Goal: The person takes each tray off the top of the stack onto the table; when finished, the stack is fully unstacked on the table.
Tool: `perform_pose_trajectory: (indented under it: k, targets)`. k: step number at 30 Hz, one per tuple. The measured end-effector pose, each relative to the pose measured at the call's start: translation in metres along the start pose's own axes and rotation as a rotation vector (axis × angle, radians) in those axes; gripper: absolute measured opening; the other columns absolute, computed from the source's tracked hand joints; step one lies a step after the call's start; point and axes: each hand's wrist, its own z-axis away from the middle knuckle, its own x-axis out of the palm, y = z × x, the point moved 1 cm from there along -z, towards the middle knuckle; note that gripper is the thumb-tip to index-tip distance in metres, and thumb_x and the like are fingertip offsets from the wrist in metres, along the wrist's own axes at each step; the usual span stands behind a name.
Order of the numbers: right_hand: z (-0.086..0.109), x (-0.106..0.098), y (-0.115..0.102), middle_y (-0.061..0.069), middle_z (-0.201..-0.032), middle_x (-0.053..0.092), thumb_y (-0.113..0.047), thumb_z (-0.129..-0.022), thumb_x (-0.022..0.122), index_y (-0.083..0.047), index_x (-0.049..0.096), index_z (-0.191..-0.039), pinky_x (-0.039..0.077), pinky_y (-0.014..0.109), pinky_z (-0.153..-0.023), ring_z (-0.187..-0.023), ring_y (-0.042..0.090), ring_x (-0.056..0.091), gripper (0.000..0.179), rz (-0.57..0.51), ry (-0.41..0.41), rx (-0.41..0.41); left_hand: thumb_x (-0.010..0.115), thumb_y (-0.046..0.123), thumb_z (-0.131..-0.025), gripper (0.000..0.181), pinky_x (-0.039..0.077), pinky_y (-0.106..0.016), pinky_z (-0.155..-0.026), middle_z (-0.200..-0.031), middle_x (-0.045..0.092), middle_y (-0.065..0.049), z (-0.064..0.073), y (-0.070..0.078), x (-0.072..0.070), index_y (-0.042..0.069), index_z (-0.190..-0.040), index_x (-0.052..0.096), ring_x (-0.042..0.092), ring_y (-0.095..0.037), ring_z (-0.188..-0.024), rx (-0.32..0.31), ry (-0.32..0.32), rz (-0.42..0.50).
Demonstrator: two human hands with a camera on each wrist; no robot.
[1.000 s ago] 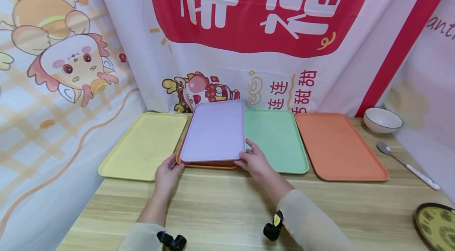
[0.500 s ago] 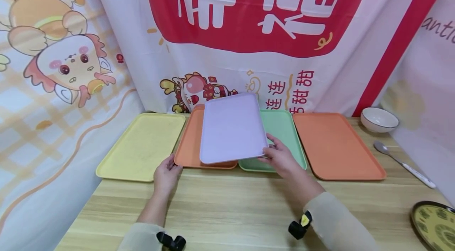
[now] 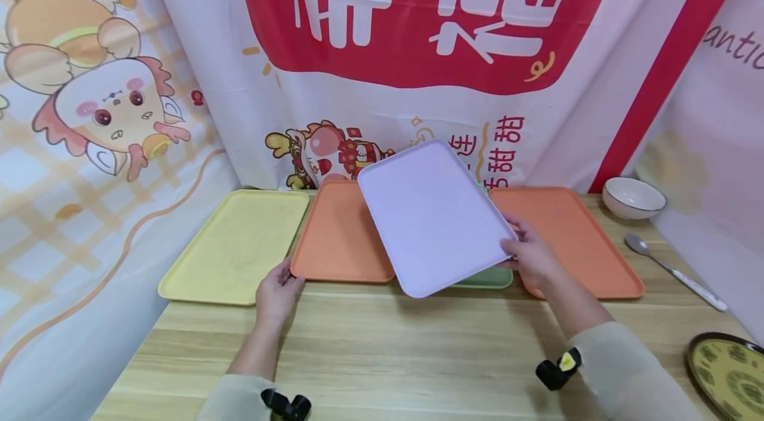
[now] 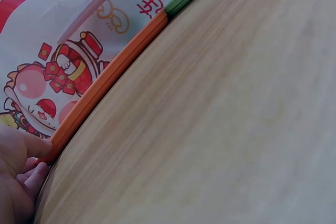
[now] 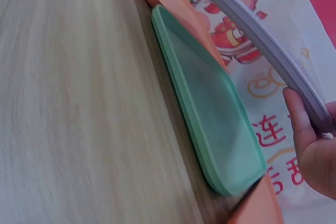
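Observation:
A lilac tray (image 3: pixel 438 215) hangs tilted in the air, its near right corner pinched between thumb and fingers of my right hand (image 3: pixel 534 258). In the right wrist view the lilac tray (image 5: pixel 262 40) appears edge-on above the green tray (image 5: pixel 210 103). Mostly hidden beneath it in the head view is the green tray (image 3: pixel 492 277). My left hand (image 3: pixel 277 292) pinches the near left corner of an orange tray (image 3: pixel 340 235) that lies on the table; the left wrist view shows fingers at the orange tray's edge (image 4: pixel 105 82).
To the left lies a yellow tray (image 3: pixel 239 245); a second orange tray (image 3: pixel 573 235) is on the right. Farther right are a white bowl (image 3: pixel 634 197), a spoon (image 3: pixel 674 270) and a dark-rimmed patterned plate (image 3: pixel 728 368). A printed cloth (image 3: pixel 334 96) hangs behind the wooden table (image 3: pixel 382 348).
My right hand has carried the lilac tray up and right, off the orange tray and over the green one, turning it on the way. My left hand has stayed at the orange tray's corner.

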Motion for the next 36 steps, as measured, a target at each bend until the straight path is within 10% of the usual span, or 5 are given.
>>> perform_pose_trajectory:
  k: [17, 36]
  targets:
    - [0.006, -0.058, -0.017, 0.025, -0.145, 0.032, -0.009, -0.103, 0.045, -0.01, 0.027, -0.152, 0.062, 0.031, -0.081, -0.092, 0.01, 0.064, 0.053, 0.22, -0.107, 0.092, 0.061, -0.003, -0.091, 0.055, 0.043, -0.042, -0.11, -0.143, 0.046, -0.031, 0.002, 0.001, -0.003, -0.012, -0.142, 0.04, 0.047, -0.04, -0.134, -0.007, 0.001, -0.004]
    - [0.009, -0.073, 0.001, -0.006, -0.101, 0.065, -0.01, -0.101, 0.051, -0.013, 0.054, -0.121, 0.062, 0.032, -0.077, -0.088, 0.014, 0.067, 0.021, 0.278, -0.195, 0.08, 0.06, -0.002, -0.091, 0.055, 0.044, -0.043, -0.11, -0.143, 0.047, -0.031, -0.001, 0.0, 0.0, -0.01, -0.142, 0.041, 0.048, -0.041, -0.133, -0.008, -0.003, -0.002]
